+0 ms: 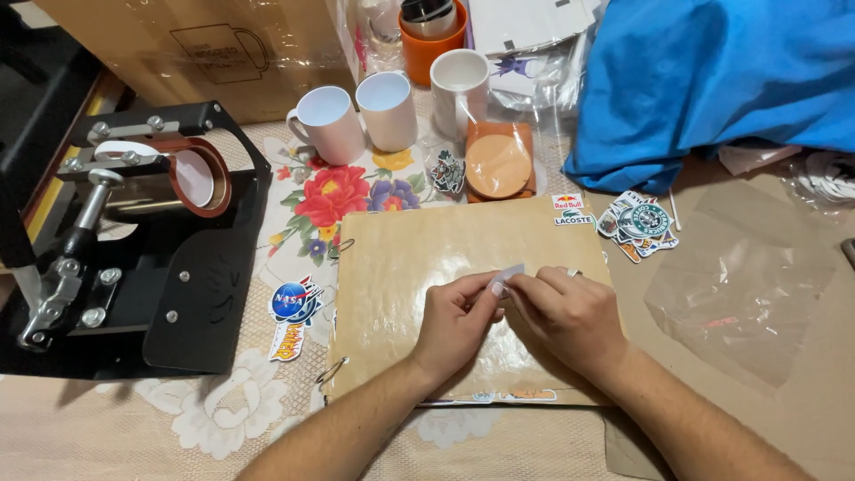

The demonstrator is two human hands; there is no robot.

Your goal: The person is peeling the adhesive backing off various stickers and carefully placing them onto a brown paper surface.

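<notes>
Your left hand (454, 322) and right hand (563, 312) pinch a small pale sticker strip (509, 275) between fingertips above the tan binder page (401, 267). It looks unplaced; three white ceramic mugs (389, 109) stand bare beyond.

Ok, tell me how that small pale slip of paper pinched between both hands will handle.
The small pale slip of paper probably weighs almost nothing, since fingertips of the left hand and right hand alone hold it. It looks thin, so likely floppy and easily creased or torn.
</notes>
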